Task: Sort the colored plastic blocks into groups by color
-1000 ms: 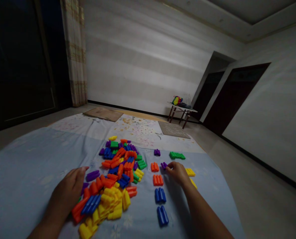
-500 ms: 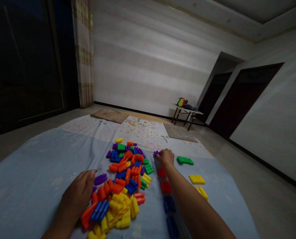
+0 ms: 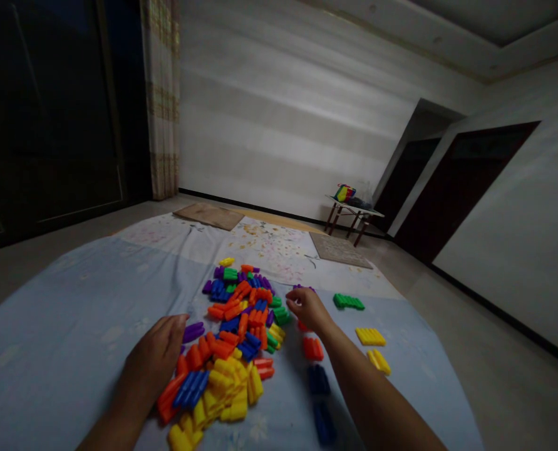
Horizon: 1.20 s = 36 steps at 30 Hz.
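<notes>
A heap of coloured plastic pieces (image 3: 232, 332) lies on the blue part of the cloth. My left hand (image 3: 159, 347) rests at its left edge, beside a purple piece (image 3: 193, 332), fingers together; whether anything is under them is hidden. My right hand (image 3: 307, 307) is right of the heap, thumb and fingertips slightly apart with nothing between them. Just behind it a purple piece (image 3: 304, 289) lies on the cloth, partly hidden. Red pieces (image 3: 313, 348) and dark blue pieces (image 3: 319, 380) lie in a column left of my right forearm.
Green (image 3: 349, 302) and yellow pieces (image 3: 371, 337) lie to the right of my right arm. Two flat boards (image 3: 208, 216) (image 3: 339, 250) sit at the table's far edge. Beyond, a small table (image 3: 354, 207) holds a colourful bag (image 3: 344, 193).
My right hand has let go of the purple piece and come slightly nearer and to the left, its fingers parting. My left hand has barely moved.
</notes>
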{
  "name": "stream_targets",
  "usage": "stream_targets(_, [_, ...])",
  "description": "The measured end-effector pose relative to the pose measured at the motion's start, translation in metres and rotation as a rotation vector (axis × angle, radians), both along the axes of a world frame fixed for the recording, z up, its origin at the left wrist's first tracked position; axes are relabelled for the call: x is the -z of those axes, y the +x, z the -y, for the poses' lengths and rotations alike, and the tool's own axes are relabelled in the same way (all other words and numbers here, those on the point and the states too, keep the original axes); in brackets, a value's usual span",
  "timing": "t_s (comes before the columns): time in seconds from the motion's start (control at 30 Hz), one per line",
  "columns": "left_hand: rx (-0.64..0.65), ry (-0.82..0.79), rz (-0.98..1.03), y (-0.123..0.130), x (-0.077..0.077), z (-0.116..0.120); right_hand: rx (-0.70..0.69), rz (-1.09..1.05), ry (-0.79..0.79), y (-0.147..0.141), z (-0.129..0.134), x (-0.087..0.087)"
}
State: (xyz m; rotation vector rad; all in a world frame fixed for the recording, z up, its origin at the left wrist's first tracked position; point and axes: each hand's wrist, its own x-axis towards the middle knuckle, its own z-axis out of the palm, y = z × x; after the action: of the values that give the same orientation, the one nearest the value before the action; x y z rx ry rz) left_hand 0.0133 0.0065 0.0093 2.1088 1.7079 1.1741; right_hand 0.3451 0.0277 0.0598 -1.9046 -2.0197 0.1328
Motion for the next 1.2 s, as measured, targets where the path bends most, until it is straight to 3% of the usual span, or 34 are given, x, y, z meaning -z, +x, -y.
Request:
stream_targets(0.2, [-0.007, -0.024, 0.008, 0.0, 0.003, -0.001, -0.165, -0.043, -0.017, -0.035, 0.022, -0.002])
stream_targets(0.47, [0.008, -0.019, 0.003, 0.003, -0.008, 0.003, -0.064, -0.172, -0.018, -0.069, 0.021, 0.002])
stream_targets(0.87, [0.031, 0.046, 0.031, 0.012, -0.017, 0.009, -0.144, -0.549, 0.022, -0.073, 0.045, -0.004])
stream_targets(1.03, [0.162, 0.067, 0.042, 0.034, -0.026, 0.022, -0.288, -0.476, 0.099, -0.083, 0.066, -0.018])
stream_targets(1.2, [0.238, -0.036, 0.082, 0.049, -0.036, 0.033, -0.395, -0.402, 0.103, -0.094, 0.081, -0.024])
